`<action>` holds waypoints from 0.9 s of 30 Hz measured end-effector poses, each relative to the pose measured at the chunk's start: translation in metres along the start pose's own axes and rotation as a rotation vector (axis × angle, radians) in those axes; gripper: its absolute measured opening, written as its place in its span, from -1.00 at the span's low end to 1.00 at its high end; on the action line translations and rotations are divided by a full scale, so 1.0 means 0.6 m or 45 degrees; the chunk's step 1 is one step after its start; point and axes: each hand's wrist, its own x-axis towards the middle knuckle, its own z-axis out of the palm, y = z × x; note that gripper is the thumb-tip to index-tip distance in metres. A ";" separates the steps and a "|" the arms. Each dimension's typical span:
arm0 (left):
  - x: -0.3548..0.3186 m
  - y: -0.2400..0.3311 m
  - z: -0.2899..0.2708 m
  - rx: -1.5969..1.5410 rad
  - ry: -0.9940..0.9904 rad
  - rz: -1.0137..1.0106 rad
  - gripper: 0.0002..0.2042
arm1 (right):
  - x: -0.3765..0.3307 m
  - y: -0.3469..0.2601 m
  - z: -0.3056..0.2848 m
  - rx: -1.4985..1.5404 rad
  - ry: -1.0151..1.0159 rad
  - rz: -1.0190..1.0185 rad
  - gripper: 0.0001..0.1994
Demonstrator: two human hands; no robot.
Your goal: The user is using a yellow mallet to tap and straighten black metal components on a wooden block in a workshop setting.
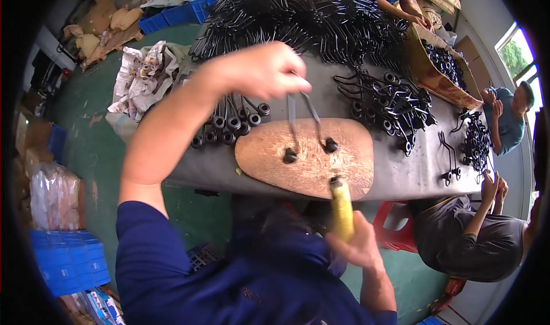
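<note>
Head view: left hand (263, 73), upper centre of the frame, blurred, its fingers closed on the top of a bent black rod (293, 119). The rod's two legs reach down over a worn wooden board (260, 156) at centre, on the grey tabletop (209, 167); whether they touch it cannot be told. Right hand (360, 242), lower centre, fingers wrapped around a yellow tool (342, 207), its dark end at the board's near edge. Black rods (275, 24) lie heaped at upper centre.
</note>
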 end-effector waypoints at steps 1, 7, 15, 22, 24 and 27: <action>-0.019 -0.001 -0.027 -0.104 0.118 -0.135 -0.78 | 0.002 0.022 -0.013 0.007 0.079 0.050 -0.62; -0.073 -0.211 -0.165 -0.165 0.076 -0.557 -0.74 | 0.055 0.116 -0.071 0.237 0.458 0.176 -0.73; 0.139 -0.225 -0.073 0.847 0.163 -0.291 -0.61 | 0.076 0.157 -0.066 0.591 0.638 0.202 -0.76; 0.425 -0.186 0.174 0.452 0.278 0.370 -0.77 | 0.082 0.178 -0.080 0.667 0.555 0.168 -0.76; 0.422 -0.191 0.172 0.399 0.248 0.406 -0.81 | 0.079 0.184 -0.074 0.595 0.576 0.148 -0.77; 0.380 -0.180 0.161 0.314 0.344 0.463 -0.89 | 0.083 0.208 -0.066 0.442 0.632 0.059 -0.78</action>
